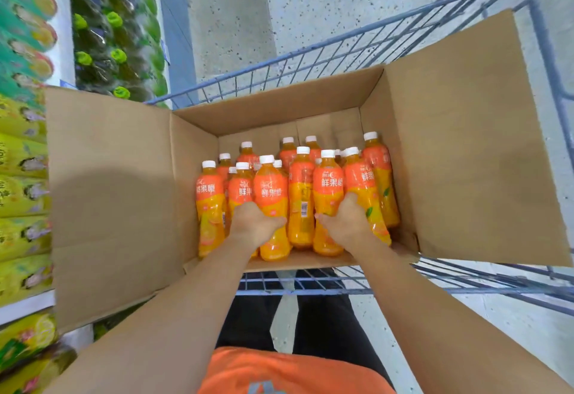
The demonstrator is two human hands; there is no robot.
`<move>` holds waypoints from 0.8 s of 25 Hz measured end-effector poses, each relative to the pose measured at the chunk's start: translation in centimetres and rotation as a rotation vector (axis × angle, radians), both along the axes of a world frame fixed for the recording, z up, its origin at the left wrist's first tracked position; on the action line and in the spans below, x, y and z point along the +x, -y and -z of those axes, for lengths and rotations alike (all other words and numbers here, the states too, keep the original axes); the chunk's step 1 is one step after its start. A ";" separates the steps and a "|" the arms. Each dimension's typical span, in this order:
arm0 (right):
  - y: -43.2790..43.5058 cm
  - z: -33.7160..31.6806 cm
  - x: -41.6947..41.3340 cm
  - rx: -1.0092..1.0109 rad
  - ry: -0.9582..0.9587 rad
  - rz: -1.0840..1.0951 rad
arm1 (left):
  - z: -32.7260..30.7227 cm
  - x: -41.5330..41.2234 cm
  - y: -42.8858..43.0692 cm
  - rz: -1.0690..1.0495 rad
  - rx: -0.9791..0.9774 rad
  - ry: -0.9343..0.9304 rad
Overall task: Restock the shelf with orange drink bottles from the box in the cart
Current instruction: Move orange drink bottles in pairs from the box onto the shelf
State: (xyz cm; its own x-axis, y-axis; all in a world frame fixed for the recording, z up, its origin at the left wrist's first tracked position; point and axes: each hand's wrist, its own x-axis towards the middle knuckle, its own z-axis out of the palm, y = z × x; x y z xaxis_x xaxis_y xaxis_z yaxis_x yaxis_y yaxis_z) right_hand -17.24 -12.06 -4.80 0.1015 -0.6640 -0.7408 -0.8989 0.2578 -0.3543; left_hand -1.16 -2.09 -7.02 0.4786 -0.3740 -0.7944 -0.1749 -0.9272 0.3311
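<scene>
- Left hand clasps one orange drink bottle; right hand clasps a second bottle; both upright.
- Shelf lies left; left hand nearer.

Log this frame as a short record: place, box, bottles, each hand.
place: cart beside shelf
box: cardboard box, flaps open, inside the cart
bottles: orange bottles, white caps, upright in the box
left hand: grips one front-row bottle
right hand: grips front-row bottles further right
</scene>
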 end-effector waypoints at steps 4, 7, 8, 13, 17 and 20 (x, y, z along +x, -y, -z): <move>-0.9 0.7 0.0 -0.051 0.075 0.087 | 0.4 -0.5 0.0 -0.103 -0.075 -0.027; -0.6 0.2 0.1 0.011 0.149 0.131 | -0.7 -0.4 -0.3 -0.135 -0.093 -0.056; -0.5 -0.5 0.2 0.022 0.184 0.119 | -1.4 -0.2 -0.2 -0.141 -0.107 -0.076; 0.5 -6.7 1.8 0.012 0.346 0.081 | -8.0 2.3 0.0 -0.125 -0.240 -0.118; 1.9 -13.5 4.1 -0.119 0.430 0.010 | -15.3 5.2 0.2 -0.134 -0.336 0.018; 2.4 -18.7 6.4 -0.237 0.505 -0.023 | -20.6 7.7 0.2 -0.181 -0.430 0.077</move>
